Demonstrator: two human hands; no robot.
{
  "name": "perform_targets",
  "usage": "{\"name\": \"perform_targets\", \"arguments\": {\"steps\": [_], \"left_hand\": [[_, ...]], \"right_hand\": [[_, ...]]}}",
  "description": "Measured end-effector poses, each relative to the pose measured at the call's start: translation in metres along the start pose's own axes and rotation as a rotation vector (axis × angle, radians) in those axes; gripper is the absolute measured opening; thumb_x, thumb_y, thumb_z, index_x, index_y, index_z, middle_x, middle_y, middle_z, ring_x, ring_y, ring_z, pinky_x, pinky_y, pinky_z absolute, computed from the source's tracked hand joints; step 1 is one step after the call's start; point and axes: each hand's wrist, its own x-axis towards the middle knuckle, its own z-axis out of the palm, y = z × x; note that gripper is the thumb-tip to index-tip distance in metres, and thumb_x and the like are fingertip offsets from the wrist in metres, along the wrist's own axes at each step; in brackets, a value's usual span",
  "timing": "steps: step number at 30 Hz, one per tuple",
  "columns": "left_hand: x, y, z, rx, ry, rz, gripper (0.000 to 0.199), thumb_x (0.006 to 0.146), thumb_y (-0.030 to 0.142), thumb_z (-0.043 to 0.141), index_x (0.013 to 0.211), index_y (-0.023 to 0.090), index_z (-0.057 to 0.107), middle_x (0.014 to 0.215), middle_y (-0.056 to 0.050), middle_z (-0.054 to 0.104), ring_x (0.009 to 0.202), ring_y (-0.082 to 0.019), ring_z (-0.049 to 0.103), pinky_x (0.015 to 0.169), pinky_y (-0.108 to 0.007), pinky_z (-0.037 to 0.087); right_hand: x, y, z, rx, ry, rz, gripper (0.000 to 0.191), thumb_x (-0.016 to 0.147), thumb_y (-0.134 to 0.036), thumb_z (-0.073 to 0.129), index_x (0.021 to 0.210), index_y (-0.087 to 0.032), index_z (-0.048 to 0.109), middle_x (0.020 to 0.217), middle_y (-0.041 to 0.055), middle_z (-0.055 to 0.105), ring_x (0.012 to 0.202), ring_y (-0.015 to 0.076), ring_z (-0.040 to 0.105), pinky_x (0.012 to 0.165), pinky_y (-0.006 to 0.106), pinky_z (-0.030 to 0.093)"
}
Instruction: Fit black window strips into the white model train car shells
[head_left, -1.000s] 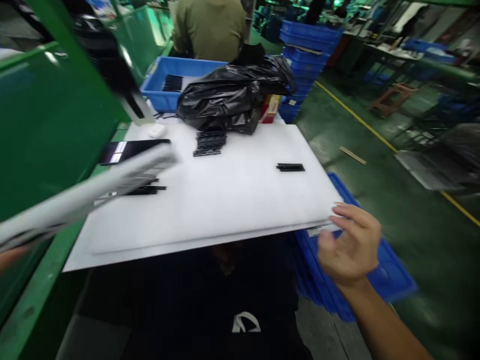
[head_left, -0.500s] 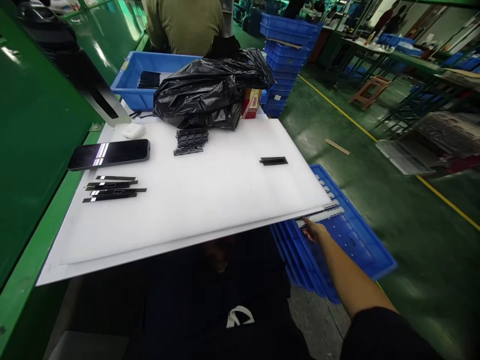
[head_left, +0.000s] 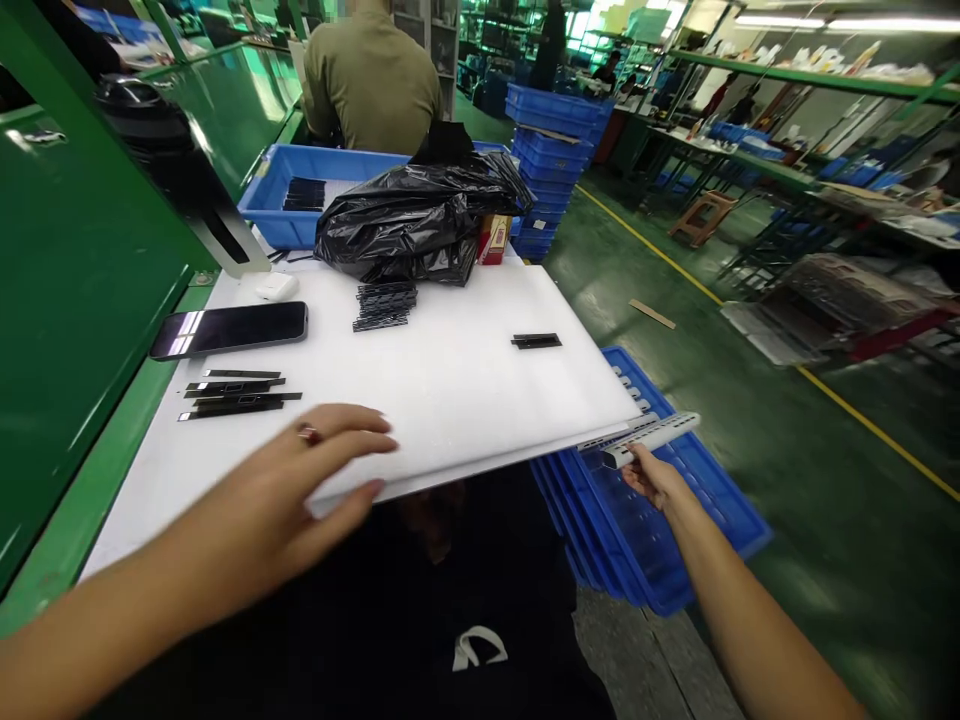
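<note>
My right hand (head_left: 651,474) grips the near end of a long white slotted strip (head_left: 660,437) above a blue tray (head_left: 720,500) to the right of the table. My left hand (head_left: 315,480) hovers over the near edge of the white table top (head_left: 450,400), its fingers apart and holding nothing. Several thin black strips (head_left: 238,400) lie on the left of the table. A pile of black strips (head_left: 384,305) sits near the middle back, and a small black piece (head_left: 537,341) rests toward the right.
A phone (head_left: 231,330), a white case (head_left: 277,287) and a black bottle (head_left: 176,170) stand or lie at the left. Behind are a black plastic bag (head_left: 412,225), a blue bin (head_left: 277,225) and a red box (head_left: 493,240). A person (head_left: 371,80) sits beyond.
My left hand has come into view over the table. My right hand has lifted the white strip up from the blue tray. The view has tilted upward a little.
</note>
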Motion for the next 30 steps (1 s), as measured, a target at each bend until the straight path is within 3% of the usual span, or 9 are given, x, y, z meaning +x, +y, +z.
{"name": "perform_targets", "arguments": {"steps": [6,11,13,16,20,23,26,28,30], "left_hand": [[0.042,0.045,0.068,-0.537,-0.339,-0.076,0.029,0.097,0.03,0.051,0.126,0.028,0.056,0.121,-0.006,0.061,0.103,-0.018,0.064,0.093,-0.033,0.053],[0.061,0.065,0.084,-0.909,-0.395,-0.32,0.05,0.095,0.048,0.055,0.139,0.028,0.044,0.123,-0.008,0.061,0.086,-0.016,0.067,0.079,-0.033,0.058],[0.065,0.064,0.082,-1.052,-0.416,-0.353,0.051,0.096,0.051,0.051,0.138,0.023,0.047,0.123,-0.01,0.061,0.081,-0.015,0.067,0.072,-0.03,0.058],[0.064,0.049,0.073,-1.152,-0.44,-0.378,0.047,0.097,0.051,0.05,0.125,0.015,0.057,0.097,-0.008,0.067,0.068,-0.013,0.065,0.06,-0.026,0.057],[0.044,0.015,0.05,-1.116,-0.33,-0.398,0.046,0.094,0.051,0.056,0.121,0.014,0.061,0.083,-0.005,0.066,0.062,-0.014,0.063,0.057,-0.026,0.055],[0.022,-0.009,0.026,-0.889,-0.13,-0.335,0.044,0.092,0.047,0.061,0.123,0.016,0.062,0.097,-0.008,0.069,0.075,-0.018,0.066,0.068,-0.03,0.056],[0.002,-0.022,0.006,-0.532,0.121,-0.235,0.041,0.087,0.036,0.069,0.124,0.018,0.062,0.119,-0.01,0.068,0.107,-0.024,0.064,0.096,-0.035,0.049],[-0.007,-0.023,0.002,-0.451,0.12,-0.219,0.04,0.088,0.035,0.067,0.125,0.019,0.062,0.124,-0.01,0.066,0.116,-0.026,0.06,0.102,-0.035,0.045],[-0.012,-0.018,0.006,-0.469,-0.012,-0.212,0.04,0.09,0.038,0.065,0.127,0.021,0.062,0.125,-0.009,0.066,0.114,-0.025,0.061,0.1,-0.035,0.046]], "right_hand": [[-0.09,-0.009,-0.019,0.295,-0.049,-0.362,0.033,0.077,-0.042,0.075,0.096,-0.018,0.064,0.08,0.0027,0.069,0.064,0.0155,0.065,0.059,0.027,0.058],[-0.181,-0.023,0.031,0.344,-0.276,-0.664,0.029,0.077,-0.037,0.08,0.096,-0.021,0.065,0.086,0.0031,0.072,0.07,0.0202,0.068,0.062,0.032,0.058],[-0.211,-0.03,0.064,0.303,-0.396,-0.746,0.026,0.08,-0.035,0.079,0.099,-0.022,0.067,0.092,0.0035,0.073,0.079,0.0211,0.069,0.069,0.033,0.058],[-0.242,-0.041,0.107,0.186,-0.52,-0.828,0.026,0.083,-0.037,0.076,0.102,-0.022,0.069,0.098,0.005,0.072,0.095,0.0236,0.068,0.081,0.035,0.056],[-0.25,-0.054,0.142,0.105,-0.675,-0.819,0.028,0.084,-0.04,0.075,0.106,-0.023,0.067,0.099,0.0051,0.07,0.093,0.0224,0.065,0.082,0.035,0.054],[-0.239,-0.068,0.156,0.235,-0.796,-0.807,0.033,0.082,-0.044,0.077,0.107,-0.025,0.064,0.089,0.0016,0.068,0.081,0.0186,0.064,0.075,0.033,0.053],[-0.23,-0.086,0.159,0.407,-0.83,-0.817,0.044,0.083,-0.059,0.07,0.114,-0.029,0.063,0.109,0.005,0.068,0.096,0.0228,0.065,0.081,0.037,0.055],[-0.23,-0.101,0.155,0.423,-0.796,-0.858,0.048,0.082,-0.062,0.07,0.119,-0.032,0.063,0.124,0.0066,0.065,0.116,0.0278,0.061,0.096,0.045,0.052],[-0.235,-0.118,0.144,0.414,-0.752,-0.946,0.044,0.084,-0.057,0.07,0.121,-0.036,0.063,0.122,0.0054,0.066,0.119,0.0304,0.06,0.105,0.052,0.047]]}}
